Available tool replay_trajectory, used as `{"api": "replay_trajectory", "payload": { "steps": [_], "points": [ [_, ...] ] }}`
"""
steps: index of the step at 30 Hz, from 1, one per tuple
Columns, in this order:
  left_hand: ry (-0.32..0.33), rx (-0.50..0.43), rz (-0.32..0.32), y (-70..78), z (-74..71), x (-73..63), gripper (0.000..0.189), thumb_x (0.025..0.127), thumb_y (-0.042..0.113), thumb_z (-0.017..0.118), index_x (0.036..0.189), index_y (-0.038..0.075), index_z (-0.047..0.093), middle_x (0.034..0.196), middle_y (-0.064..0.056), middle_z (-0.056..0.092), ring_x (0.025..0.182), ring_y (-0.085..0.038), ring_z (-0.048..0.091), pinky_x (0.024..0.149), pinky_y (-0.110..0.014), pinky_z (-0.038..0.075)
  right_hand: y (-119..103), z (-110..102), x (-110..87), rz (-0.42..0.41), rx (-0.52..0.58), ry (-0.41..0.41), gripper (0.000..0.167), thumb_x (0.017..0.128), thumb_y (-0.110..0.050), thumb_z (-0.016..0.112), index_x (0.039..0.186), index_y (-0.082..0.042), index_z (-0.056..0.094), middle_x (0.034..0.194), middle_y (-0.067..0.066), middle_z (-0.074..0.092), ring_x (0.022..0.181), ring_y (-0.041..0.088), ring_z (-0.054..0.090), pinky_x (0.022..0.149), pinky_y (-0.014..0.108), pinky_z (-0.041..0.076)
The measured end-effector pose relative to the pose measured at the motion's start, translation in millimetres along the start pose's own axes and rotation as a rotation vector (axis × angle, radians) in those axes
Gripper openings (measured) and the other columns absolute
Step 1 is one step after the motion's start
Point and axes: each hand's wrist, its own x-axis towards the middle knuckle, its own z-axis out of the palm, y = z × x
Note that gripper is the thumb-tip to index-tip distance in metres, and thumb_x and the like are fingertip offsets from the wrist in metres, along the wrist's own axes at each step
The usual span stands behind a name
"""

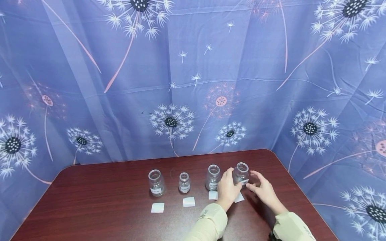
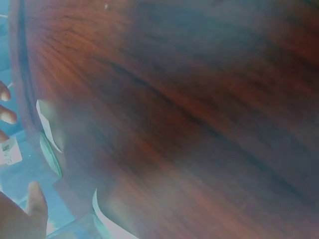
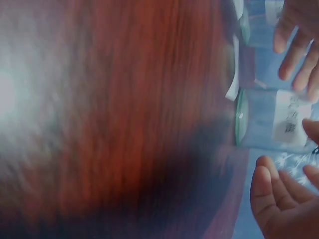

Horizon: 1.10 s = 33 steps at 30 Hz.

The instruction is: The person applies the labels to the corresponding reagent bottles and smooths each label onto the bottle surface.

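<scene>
Four small clear glass jars stand in a row on the dark red table (image 1: 105, 201). My left hand (image 1: 231, 177) wraps the left side of the rightmost jar (image 1: 242, 173), with its fingers up along the glass. My right hand (image 1: 256, 184) is spread just right of that jar, its fingertips at the white label (image 1: 245, 181). In the right wrist view the same jar (image 3: 269, 119) shows its label beside my loose right hand (image 3: 284, 194), and the left fingers (image 3: 296, 45) lie beyond it. The left wrist view is blurred; only a thumb (image 2: 31, 201) and a label (image 2: 7, 149) show.
The other jars (image 1: 156, 182) (image 1: 184, 183) (image 1: 213, 177) stand to the left, each with a white paper square in front (image 1: 157, 207) (image 1: 188, 202) (image 1: 212, 195). Another square (image 1: 239, 198) lies between my hands. A blue dandelion-print curtain (image 1: 193, 83) surrounds the table on three sides.
</scene>
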Motion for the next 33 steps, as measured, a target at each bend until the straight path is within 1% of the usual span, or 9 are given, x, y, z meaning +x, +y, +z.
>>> {"api": "replay_trajectory", "payload": {
  "steps": [3, 6, 9, 14, 19, 21, 25, 30, 33],
  "points": [
    [-0.054, 0.003, 0.048, -0.2, -0.2, 2.3, 0.066, 0.068, 0.028, 0.072, 0.126, 0.017, 0.044, 0.121, -0.005, 0.055, 0.096, -0.023, 0.06, 0.078, -0.032, 0.048, 4, 0, 5.7, -0.028, 0.02, -0.026, 0.053, 0.076, -0.011, 0.067, 0.123, -0.002, 0.043, 0.116, 0.026, 0.053, 0.07, 0.012, 0.059, 0.057, 0.021, 0.046],
    [-0.109, 0.02, 0.076, -0.7, -0.6, 3.7, 0.072, 0.069, 0.03, 0.071, 0.132, 0.018, 0.038, 0.126, -0.009, 0.051, 0.099, -0.026, 0.059, 0.08, -0.034, 0.048, 6, 1, 8.9, -0.054, 0.018, -0.045, 0.055, 0.074, -0.009, 0.068, 0.123, -0.001, 0.043, 0.114, 0.026, 0.054, 0.067, 0.011, 0.059, 0.058, 0.021, 0.045],
    [-0.136, 0.045, 0.103, -1.7, -0.5, 4.3, 0.072, 0.07, 0.031, 0.071, 0.133, 0.018, 0.038, 0.124, -0.009, 0.053, 0.095, -0.027, 0.061, 0.078, -0.033, 0.048, 7, 3, 11.3, -0.085, 0.005, -0.049, 0.056, 0.073, -0.007, 0.069, 0.122, 0.0, 0.043, 0.111, 0.025, 0.056, 0.065, 0.009, 0.058, 0.058, 0.021, 0.044],
    [-0.133, 0.061, 0.133, -3.3, 0.5, 5.4, 0.066, 0.071, 0.031, 0.07, 0.129, 0.015, 0.042, 0.117, -0.003, 0.058, 0.092, -0.022, 0.062, 0.075, -0.03, 0.048, 9, 6, 15.0, -0.141, -0.02, -0.037, 0.057, 0.07, -0.003, 0.07, 0.121, 0.0, 0.044, 0.102, 0.024, 0.06, 0.061, 0.007, 0.056, 0.059, 0.021, 0.044],
    [-0.127, 0.047, 0.13, -4.0, 1.9, 7.4, 0.061, 0.074, 0.033, 0.067, 0.128, 0.017, 0.043, 0.115, -0.001, 0.06, 0.092, -0.021, 0.062, 0.074, -0.031, 0.048, 14, 9, 16.3, -0.184, -0.077, 0.0, 0.055, 0.07, -0.009, 0.071, 0.119, -0.004, 0.046, 0.095, 0.018, 0.064, 0.059, 0.007, 0.054, 0.057, 0.021, 0.043],
    [-0.11, 0.038, 0.135, -3.8, 2.1, 8.3, 0.058, 0.075, 0.032, 0.067, 0.126, 0.017, 0.045, 0.113, 0.0, 0.061, 0.09, -0.021, 0.063, 0.072, -0.032, 0.049, 15, 9, 16.4, -0.188, -0.098, 0.01, 0.054, 0.071, -0.011, 0.071, 0.119, -0.005, 0.046, 0.094, 0.016, 0.064, 0.059, 0.007, 0.054, 0.056, 0.021, 0.043],
    [-0.097, 0.049, 0.124, -2.1, 1.1, 9.1, 0.054, 0.075, 0.029, 0.067, 0.124, 0.019, 0.047, 0.111, 0.002, 0.062, 0.086, -0.021, 0.064, 0.07, -0.031, 0.049, 17, 11, 17.1, -0.188, -0.143, 0.019, 0.056, 0.07, -0.012, 0.072, 0.118, -0.008, 0.045, 0.093, 0.012, 0.064, 0.058, 0.006, 0.054, 0.055, 0.021, 0.042],
    [-0.119, 0.107, 0.073, 0.3, 0.4, 10.1, 0.054, 0.073, 0.031, 0.068, 0.122, 0.021, 0.048, 0.107, 0.004, 0.064, 0.081, -0.021, 0.065, 0.066, -0.03, 0.049, 18, 13, 18.1, -0.196, -0.207, 0.016, 0.061, 0.068, -0.008, 0.073, 0.12, -0.009, 0.041, 0.093, 0.01, 0.064, 0.057, 0.003, 0.052, 0.054, 0.021, 0.041],
    [-0.121, 0.138, 0.057, 1.2, 1.7, 11.3, 0.054, 0.071, 0.031, 0.069, 0.121, 0.022, 0.049, 0.104, 0.004, 0.065, 0.079, -0.021, 0.065, 0.063, -0.03, 0.049, 17, 13, 18.4, -0.197, -0.228, 0.011, 0.064, 0.067, -0.006, 0.073, 0.122, -0.008, 0.039, 0.093, 0.01, 0.064, 0.056, 0.003, 0.052, 0.053, 0.021, 0.041]
  ]
}}
